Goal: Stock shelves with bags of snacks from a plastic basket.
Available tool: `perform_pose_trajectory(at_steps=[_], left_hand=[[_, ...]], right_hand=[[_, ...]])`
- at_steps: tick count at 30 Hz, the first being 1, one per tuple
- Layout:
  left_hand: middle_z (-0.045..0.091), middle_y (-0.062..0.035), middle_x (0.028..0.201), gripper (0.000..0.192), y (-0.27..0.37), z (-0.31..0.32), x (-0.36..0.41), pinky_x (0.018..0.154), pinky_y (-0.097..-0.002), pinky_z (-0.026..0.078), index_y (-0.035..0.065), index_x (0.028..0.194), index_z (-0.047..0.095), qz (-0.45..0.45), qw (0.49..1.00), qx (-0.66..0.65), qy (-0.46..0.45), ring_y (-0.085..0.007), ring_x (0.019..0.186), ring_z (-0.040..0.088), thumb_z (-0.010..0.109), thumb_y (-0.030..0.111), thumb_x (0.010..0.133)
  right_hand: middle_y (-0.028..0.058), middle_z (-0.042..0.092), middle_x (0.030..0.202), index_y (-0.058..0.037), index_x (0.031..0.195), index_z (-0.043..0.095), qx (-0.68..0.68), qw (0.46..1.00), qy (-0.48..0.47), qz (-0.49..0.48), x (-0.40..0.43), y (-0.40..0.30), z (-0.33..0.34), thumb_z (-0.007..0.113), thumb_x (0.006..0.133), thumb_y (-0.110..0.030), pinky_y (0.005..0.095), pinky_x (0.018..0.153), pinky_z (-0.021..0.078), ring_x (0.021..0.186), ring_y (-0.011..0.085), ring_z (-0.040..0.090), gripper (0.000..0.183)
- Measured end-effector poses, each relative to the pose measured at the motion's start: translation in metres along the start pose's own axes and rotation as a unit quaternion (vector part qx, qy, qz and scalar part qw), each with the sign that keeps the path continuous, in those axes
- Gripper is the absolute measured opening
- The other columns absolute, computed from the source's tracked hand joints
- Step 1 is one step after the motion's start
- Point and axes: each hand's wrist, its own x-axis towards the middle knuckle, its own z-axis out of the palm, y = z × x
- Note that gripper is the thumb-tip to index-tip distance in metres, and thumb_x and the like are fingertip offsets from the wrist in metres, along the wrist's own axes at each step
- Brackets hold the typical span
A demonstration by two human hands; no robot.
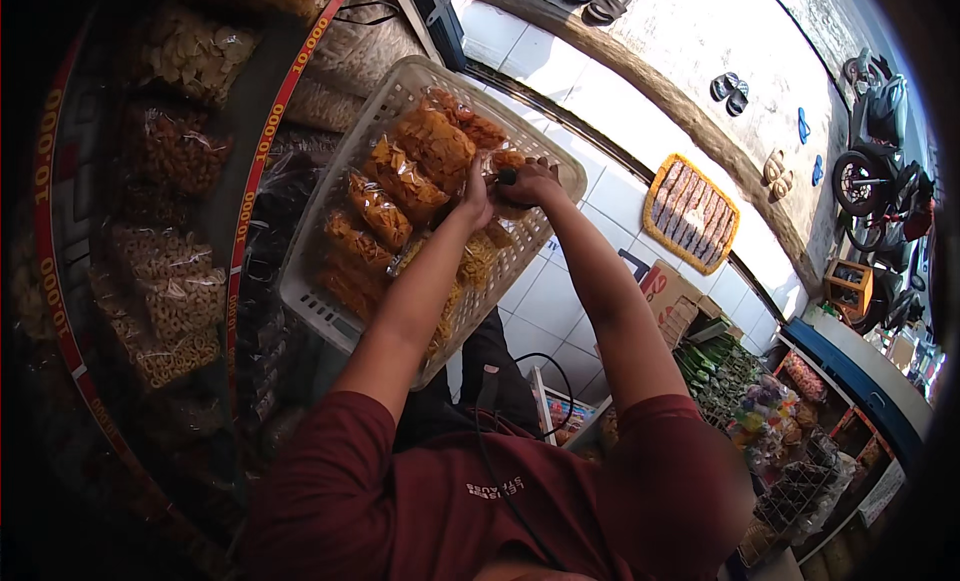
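A pale plastic basket (pixel 559 157) holds clear bags of orange chips (pixel 431 142) and bags of yellow snacks (pixel 480 258). Over its right part, my left hand (pixel 478 191) touches a dark object (pixel 507 177) whose kind I cannot tell. Close beside it, my right hand (pixel 531 183) has its fingers curled around the same dark object, near a small bag with orange contents (pixel 508 159). My forearms hide part of the yellow bags, and the left palm is turned away from view.
Shelves with red price strips (pixel 270 134) and bagged snacks (pixel 180 296) stand at the left. A striped doormat (pixel 691 213) lies on white tiles near the doorway. A cardboard box (pixel 667 296) and a wire rack of goods (pixel 795 461) are at the right. A black cable (pixel 559 363) hangs before me.
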Motion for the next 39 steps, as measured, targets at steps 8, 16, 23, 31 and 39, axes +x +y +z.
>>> perform_pose_trajectory(at_steps=[8, 16, 23, 31, 39], left_hand=[[0.054, -0.0151, 0.142, 0.100, 0.009, 0.009, -0.041, 0.107, -0.0424, 0.044, 0.0064, 0.156, 0.039, 0.007, 0.997, 0.052, 0.050, -0.0290, 0.127, 0.054, 0.040, 0.084, 0.093], [0.050, -0.0132, 0.144, 0.104, 0.039, 0.003, -0.111, 0.108, -0.0410, 0.043, 0.0063, 0.160, 0.034, 0.020, 0.990, 0.141, 0.012, -0.0261, 0.126, 0.053, 0.043, 0.084, 0.092], [0.061, -0.0081, 0.142, 0.075, 0.070, 0.049, -0.202, 0.104, -0.0458, 0.053, 0.0130, 0.153, 0.049, 0.197, 0.961, -0.014, -0.193, -0.0211, 0.129, 0.060, 0.032, 0.068, 0.106], [0.055, -0.0098, 0.149, 0.054, 0.108, -0.007, -0.387, 0.118, -0.0378, 0.041, 0.0046, 0.152, 0.047, 0.447, 0.880, 0.116, -0.109, -0.0215, 0.137, 0.053, 0.056, 0.031, 0.106], [0.062, -0.0143, 0.135, 0.054, 0.050, -0.202, -0.553, 0.110, -0.0393, 0.051, 0.0031, 0.146, 0.051, 0.547, 0.807, -0.219, -0.036, -0.0235, 0.124, 0.063, 0.039, 0.043, 0.112]], right_hand=[[0.0253, 0.063, 0.135, -0.0064, 0.119, 0.076, 0.072, 0.995, 0.063, 0.007, -0.036, -0.016, -0.009, 0.060, 0.090, -0.058, 0.0542, 0.113, 0.0367, 0.134, 0.0422, 0.052, 0.061], [0.0280, 0.071, 0.112, 0.0005, 0.102, 0.078, 0.170, 0.975, 0.140, 0.021, -0.109, -0.028, -0.066, 0.060, 0.089, -0.059, 0.0509, 0.106, 0.0415, 0.115, 0.0419, 0.061, 0.064], [0.0052, 0.074, 0.089, -0.0020, 0.115, 0.075, 0.462, 0.880, -0.007, -0.108, -0.178, -0.059, -0.116, 0.063, 0.099, -0.049, 0.0314, 0.067, 0.0559, 0.077, 0.0137, 0.070, 0.051], [0.0065, 0.073, 0.113, -0.0040, 0.133, 0.066, 0.587, 0.776, 0.003, -0.231, -0.212, -0.210, -0.093, 0.061, 0.104, -0.037, 0.0296, 0.084, 0.0567, 0.100, 0.0146, 0.070, 0.044], [0.0157, 0.055, 0.140, -0.0130, 0.137, 0.061, -0.031, 0.686, 0.339, -0.644, -0.380, -0.449, 0.039, 0.073, 0.090, -0.028, 0.0486, 0.105, 0.0483, 0.131, 0.0383, 0.055, 0.051]])
